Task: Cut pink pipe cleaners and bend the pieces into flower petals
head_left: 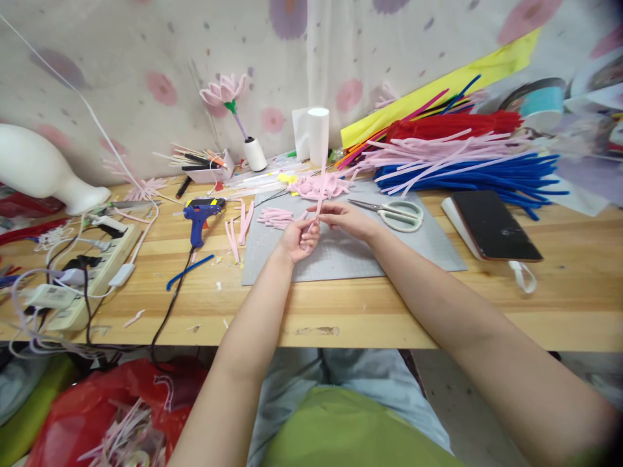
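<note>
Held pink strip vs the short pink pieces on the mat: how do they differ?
Length: the pink strip is far longer than any of the short pink pieces.
Pose: the strip points up from the left hand; the pieces lie on the gray mat.
Count: the strip appears single; the pieces form a cluster.
Shared: pale pink color.

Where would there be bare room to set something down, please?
Bare wood shows on the table between the phone and the front edge, and before the grey mat, between both forearms. It is crowded at the back around the pink pieces, red bundle and blue bundle, and at left around the power strip.
</note>
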{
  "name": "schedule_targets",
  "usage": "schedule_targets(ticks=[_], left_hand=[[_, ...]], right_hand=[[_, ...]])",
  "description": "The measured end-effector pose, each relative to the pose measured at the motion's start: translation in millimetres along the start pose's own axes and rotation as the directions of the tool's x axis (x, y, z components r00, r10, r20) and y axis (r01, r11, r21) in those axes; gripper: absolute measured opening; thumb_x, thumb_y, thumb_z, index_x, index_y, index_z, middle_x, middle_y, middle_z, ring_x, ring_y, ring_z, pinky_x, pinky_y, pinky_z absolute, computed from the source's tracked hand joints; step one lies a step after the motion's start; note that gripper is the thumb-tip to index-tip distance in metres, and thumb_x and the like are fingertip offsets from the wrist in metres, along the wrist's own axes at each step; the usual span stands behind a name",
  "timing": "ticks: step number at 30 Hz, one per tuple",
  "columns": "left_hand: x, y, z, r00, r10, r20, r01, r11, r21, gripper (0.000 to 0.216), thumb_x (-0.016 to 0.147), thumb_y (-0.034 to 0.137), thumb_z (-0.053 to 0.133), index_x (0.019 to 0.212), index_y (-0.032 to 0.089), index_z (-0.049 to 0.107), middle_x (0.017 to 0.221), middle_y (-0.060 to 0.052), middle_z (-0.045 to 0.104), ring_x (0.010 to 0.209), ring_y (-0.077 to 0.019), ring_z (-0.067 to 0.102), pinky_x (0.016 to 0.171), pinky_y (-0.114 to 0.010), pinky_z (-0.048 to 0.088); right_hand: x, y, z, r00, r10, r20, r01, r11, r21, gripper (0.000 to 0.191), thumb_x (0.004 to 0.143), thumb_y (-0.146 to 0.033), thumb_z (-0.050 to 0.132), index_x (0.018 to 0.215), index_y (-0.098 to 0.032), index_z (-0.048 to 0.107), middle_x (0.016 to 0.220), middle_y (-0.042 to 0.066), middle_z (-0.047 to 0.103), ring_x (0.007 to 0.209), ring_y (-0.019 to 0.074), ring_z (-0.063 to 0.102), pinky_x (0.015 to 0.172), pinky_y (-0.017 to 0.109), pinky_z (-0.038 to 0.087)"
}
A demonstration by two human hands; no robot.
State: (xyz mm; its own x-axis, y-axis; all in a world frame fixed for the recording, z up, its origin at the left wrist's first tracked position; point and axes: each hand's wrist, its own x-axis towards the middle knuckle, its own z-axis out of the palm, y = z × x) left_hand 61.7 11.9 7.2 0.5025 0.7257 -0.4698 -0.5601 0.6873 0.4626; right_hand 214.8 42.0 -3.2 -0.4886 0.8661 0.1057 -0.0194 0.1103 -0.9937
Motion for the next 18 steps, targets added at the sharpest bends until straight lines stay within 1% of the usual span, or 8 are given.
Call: schedule_targets(ticks=[2,4,7,11,14,18], left_hand=[[-1.4,0.3,0.2,0.999,-0.024,0.025,0.025,0.999,-0.034,0.028,0.091,0.016,0.034,0.069,0.010,0.050,0.049,0.004,0.037,0.031,0.0013,0.029,0.028,-0.007,0.015],[-2.6,-0.2,1.0,0.998,-0.047,0.047,0.050,0.997,-0.056,0.028,0.091,0.016,0.033,0.070,0.010,0.050,0.049,0.004,0.037,0.031,0.0013,0.030,0.028,-0.007,0.016],[-3.6,-1.4,1.5,0.996,-0.060,0.066,0.066,0.994,-0.090,0.028,0.092,0.016,0.033,0.071,0.009,0.051,0.050,0.004,0.038,0.032,0.0018,0.031,0.029,-0.006,0.017],[-3.6,-1.6,0.1,0.995,-0.037,0.093,0.050,0.990,-0.131,0.024,0.091,0.014,0.035,0.073,0.010,0.052,0.052,0.004,0.038,0.033,0.0013,0.031,0.029,-0.007,0.019],[-3.2,-1.3,-1.3,0.993,-0.041,0.111,0.056,0.990,-0.130,0.024,0.090,0.014,0.035,0.074,0.010,0.052,0.052,0.004,0.037,0.033,0.0010,0.031,0.029,-0.007,0.019],[-3.0,-1.7,-0.8,0.994,-0.036,0.103,0.048,0.992,-0.116,0.025,0.091,0.014,0.035,0.072,0.010,0.051,0.051,0.004,0.036,0.034,0.0015,0.031,0.030,-0.006,0.018]], right_hand=[[0.6,-0.5,-3.1,0.996,-0.089,0.001,0.088,0.990,-0.106,0.022,0.067,-0.033,0.064,0.081,-0.015,0.064,0.075,0.000,0.060,0.060,0.0082,0.045,0.051,0.022,0.032],[1.4,0.8,-4.9,0.990,-0.141,0.001,0.139,0.977,-0.159,0.018,0.069,-0.032,0.062,0.076,-0.015,0.061,0.069,-0.001,0.058,0.056,0.0077,0.045,0.051,0.022,0.033],[3.1,4.7,-4.1,0.989,-0.145,0.036,0.149,0.971,-0.189,0.017,0.075,-0.034,0.058,0.074,-0.017,0.053,0.057,-0.005,0.051,0.045,0.0058,0.041,0.045,0.021,0.030],[5.5,7.3,-0.9,0.983,-0.181,0.032,0.183,0.960,-0.214,0.020,0.079,-0.035,0.054,0.072,-0.020,0.042,0.055,-0.006,0.048,0.041,0.0055,0.039,0.042,0.020,0.029],[5.2,4.9,-0.1,0.979,-0.199,0.043,0.203,0.944,-0.261,0.018,0.080,-0.033,0.052,0.071,-0.019,0.042,0.056,-0.006,0.047,0.043,0.0057,0.038,0.043,0.021,0.029],[4.0,1.9,1.3,0.980,-0.194,0.053,0.200,0.931,-0.306,0.017,0.080,-0.032,0.050,0.071,-0.019,0.044,0.056,-0.006,0.043,0.047,0.0067,0.036,0.046,0.021,0.028]])
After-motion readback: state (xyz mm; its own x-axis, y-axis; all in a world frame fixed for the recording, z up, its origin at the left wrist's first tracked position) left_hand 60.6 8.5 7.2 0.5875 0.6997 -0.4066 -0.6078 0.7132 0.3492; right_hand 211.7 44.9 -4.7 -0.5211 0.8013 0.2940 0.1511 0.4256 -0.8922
